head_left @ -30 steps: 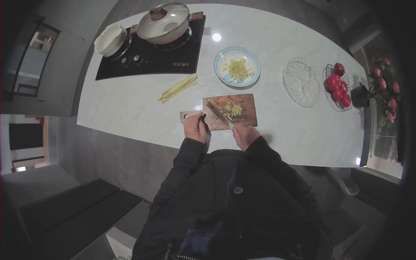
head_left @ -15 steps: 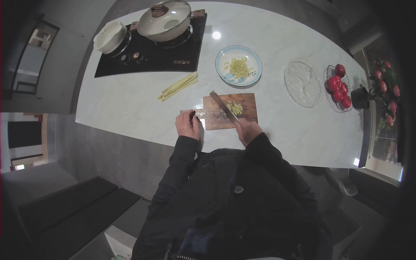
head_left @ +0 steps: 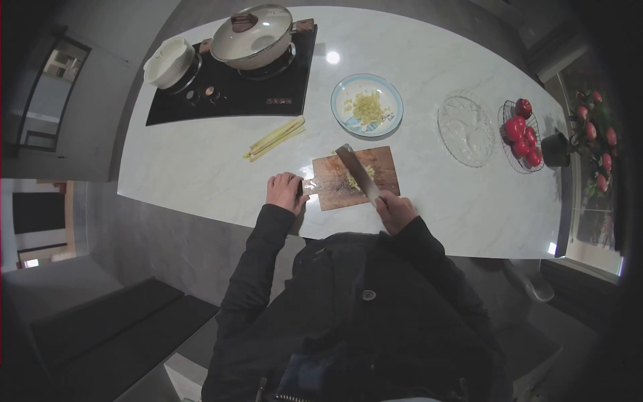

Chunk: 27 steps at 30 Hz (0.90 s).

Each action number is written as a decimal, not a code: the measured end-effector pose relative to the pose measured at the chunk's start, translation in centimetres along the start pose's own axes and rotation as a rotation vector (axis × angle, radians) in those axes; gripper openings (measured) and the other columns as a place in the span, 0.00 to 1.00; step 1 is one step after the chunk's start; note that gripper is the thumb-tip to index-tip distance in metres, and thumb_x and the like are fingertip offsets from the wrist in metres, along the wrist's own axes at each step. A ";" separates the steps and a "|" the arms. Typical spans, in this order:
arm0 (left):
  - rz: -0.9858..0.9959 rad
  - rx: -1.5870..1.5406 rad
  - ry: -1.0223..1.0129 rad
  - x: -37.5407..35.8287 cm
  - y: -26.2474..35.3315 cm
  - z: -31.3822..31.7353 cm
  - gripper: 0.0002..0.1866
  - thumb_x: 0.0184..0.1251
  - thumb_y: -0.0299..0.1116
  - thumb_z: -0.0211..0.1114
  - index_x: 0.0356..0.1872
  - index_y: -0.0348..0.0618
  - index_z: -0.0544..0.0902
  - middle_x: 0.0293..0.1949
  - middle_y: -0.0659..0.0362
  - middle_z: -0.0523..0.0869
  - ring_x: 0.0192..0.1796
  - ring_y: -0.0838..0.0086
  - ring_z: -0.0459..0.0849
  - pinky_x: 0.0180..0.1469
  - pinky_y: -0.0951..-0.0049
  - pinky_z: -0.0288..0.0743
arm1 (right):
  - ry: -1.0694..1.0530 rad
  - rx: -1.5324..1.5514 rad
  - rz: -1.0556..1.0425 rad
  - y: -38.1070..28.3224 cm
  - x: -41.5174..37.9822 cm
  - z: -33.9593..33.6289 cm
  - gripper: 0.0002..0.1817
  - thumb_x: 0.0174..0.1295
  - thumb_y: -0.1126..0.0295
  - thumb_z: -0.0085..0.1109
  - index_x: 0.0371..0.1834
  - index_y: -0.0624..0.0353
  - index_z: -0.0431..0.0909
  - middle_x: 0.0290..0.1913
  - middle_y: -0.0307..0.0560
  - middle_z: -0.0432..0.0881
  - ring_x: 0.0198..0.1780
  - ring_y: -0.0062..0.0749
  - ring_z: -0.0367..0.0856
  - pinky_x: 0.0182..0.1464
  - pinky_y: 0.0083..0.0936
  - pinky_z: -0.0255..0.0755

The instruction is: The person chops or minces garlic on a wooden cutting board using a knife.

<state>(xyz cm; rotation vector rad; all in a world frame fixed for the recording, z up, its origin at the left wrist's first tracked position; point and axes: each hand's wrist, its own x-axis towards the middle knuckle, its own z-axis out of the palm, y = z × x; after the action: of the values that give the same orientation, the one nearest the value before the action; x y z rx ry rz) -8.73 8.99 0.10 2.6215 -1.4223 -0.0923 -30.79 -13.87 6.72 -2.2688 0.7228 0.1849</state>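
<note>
My right hand (head_left: 395, 212) is closed round the handle of a kitchen knife (head_left: 358, 173). Its broad blade slants across a wooden cutting board (head_left: 382, 163), over chopped pale yellow-green pieces (head_left: 368, 172) that it partly hides. At the board's left end, my left hand (head_left: 284, 191) has its fingers curled at the short handle (head_left: 310, 187). Beyond the board stands a blue-rimmed plate (head_left: 340, 88) with a heap of similar chopped pieces (head_left: 368, 108). Several pale yellow-green stalks (head_left: 274, 140) lie on the countertop, up and left of the board.
A lidded pan (head_left: 252, 37) and a white pot (head_left: 170, 63) stand on the black cooktop (head_left: 234, 100) at the back left. To the right are a clear glass dish (head_left: 466, 129), a wire basket (head_left: 507, 137) of red fruit (head_left: 517, 127) and a dark pot (head_left: 555, 149) beside red flowers.
The knife has tilted so more of its blade face shows, and it covers more of the chopped pieces. My right hand has shifted right and down; my left hand has moved slightly left.
</note>
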 end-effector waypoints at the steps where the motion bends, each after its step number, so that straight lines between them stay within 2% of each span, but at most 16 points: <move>1: 0.010 -0.035 -0.029 -0.4 0.3 -0.5 0.22 0.57 0.47 0.71 0.47 0.43 0.81 0.45 0.52 0.80 0.47 0.59 0.77 0.53 0.57 0.70 | -0.055 0.012 0.014 -0.1 -0.6 -0.5 0.13 0.71 0.60 0.42 0.36 0.56 0.70 0.29 0.57 0.77 0.34 0.63 0.74 0.34 0.48 0.61; 3: 0.027 -0.087 -0.076 -1.2 1.0 -1.6 0.24 0.59 0.50 0.68 0.46 0.39 0.81 0.43 0.49 0.80 0.44 0.57 0.78 0.48 0.59 0.73 | -0.137 0.032 0.036 -0.2 -1.6 -1.2 0.13 0.73 0.58 0.41 0.42 0.54 0.72 0.32 0.54 0.78 0.39 0.64 0.74 0.38 0.50 0.63; 6: -0.121 -0.232 -0.226 -2.6 2.4 -3.4 0.28 0.54 0.53 0.66 0.45 0.38 0.77 0.37 0.48 0.83 0.35 0.55 0.82 0.35 0.60 0.76 | -0.089 -0.018 0.004 0.1 -2.8 -0.6 0.08 0.68 0.62 0.46 0.37 0.52 0.72 0.27 0.48 0.77 0.32 0.57 0.75 0.31 0.49 0.60; 9: -0.231 -0.263 -0.402 -4.4 2.7 -3.0 0.31 0.55 0.59 0.64 0.49 0.43 0.73 0.32 0.50 0.84 0.30 0.54 0.82 0.31 0.59 0.73 | -0.106 -0.120 -0.140 -0.1 -3.6 -0.5 0.11 0.67 0.64 0.47 0.51 0.48 0.73 0.27 0.48 0.80 0.30 0.59 0.76 0.33 0.49 0.66; 12: -0.219 -0.313 -0.320 -6.0 3.1 -2.6 0.30 0.54 0.59 0.64 0.47 0.43 0.78 0.30 0.55 0.86 0.27 0.60 0.83 0.29 0.63 0.76 | -0.107 -0.135 -0.224 -0.9 -3.9 -0.8 0.16 0.64 0.65 0.49 0.54 0.45 0.77 0.30 0.46 0.84 0.30 0.57 0.78 0.35 0.47 0.70; 15: -0.247 -0.378 -0.238 -7.3 4.0 -3.3 0.31 0.54 0.59 0.68 0.47 0.43 0.78 0.31 0.55 0.86 0.28 0.60 0.84 0.29 0.64 0.77 | -0.199 -0.099 -0.222 -1.7 -3.9 -2.3 0.17 0.67 0.60 0.44 0.56 0.45 0.77 0.35 0.46 0.86 0.37 0.55 0.81 0.41 0.43 0.71; 18: -0.315 -0.436 -0.161 -6.9 4.7 -5.3 0.28 0.55 0.58 0.68 0.44 0.44 0.77 0.31 0.56 0.86 0.30 0.60 0.85 0.29 0.64 0.74 | -0.189 -0.062 -0.273 -1.5 -3.2 -2.6 0.19 0.70 0.58 0.45 0.59 0.50 0.76 0.37 0.48 0.87 0.39 0.58 0.82 0.43 0.45 0.73; 21: -0.254 -0.390 -0.025 -4.7 4.3 -6.8 0.27 0.57 0.58 0.66 0.44 0.44 0.79 0.29 0.55 0.86 0.27 0.61 0.83 0.26 0.64 0.72 | 0.084 -0.093 -0.507 -1.4 -1.6 -2.6 0.11 0.68 0.66 0.56 0.49 0.57 0.80 0.28 0.49 0.83 0.27 0.52 0.79 0.33 0.39 0.75; 24: -0.253 -0.287 -0.008 -0.9 3.6 -9.0 0.27 0.58 0.59 0.64 0.39 0.43 0.79 0.22 0.58 0.80 0.22 0.64 0.78 0.23 0.65 0.68 | 0.037 -0.080 -0.456 -2.2 1.1 -3.8 0.12 0.72 0.62 0.48 0.44 0.58 0.78 0.24 0.53 0.81 0.25 0.56 0.77 0.29 0.43 0.67; 27: -0.273 -0.197 -0.077 2.7 2.9 -11.7 0.28 0.60 0.61 0.60 0.39 0.42 0.80 0.25 0.55 0.83 0.26 0.62 0.81 0.29 0.65 0.74 | -0.076 -0.018 -0.330 -3.3 3.8 -5.2 0.18 0.75 0.59 0.45 0.46 0.62 0.79 0.32 0.54 0.84 0.30 0.48 0.80 0.35 0.35 0.73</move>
<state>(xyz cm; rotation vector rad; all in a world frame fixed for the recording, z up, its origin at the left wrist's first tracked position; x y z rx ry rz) -8.14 6.42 12.17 2.6517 -1.0076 -0.3500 -26.25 -17.24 11.22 -2.3459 0.3011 0.1182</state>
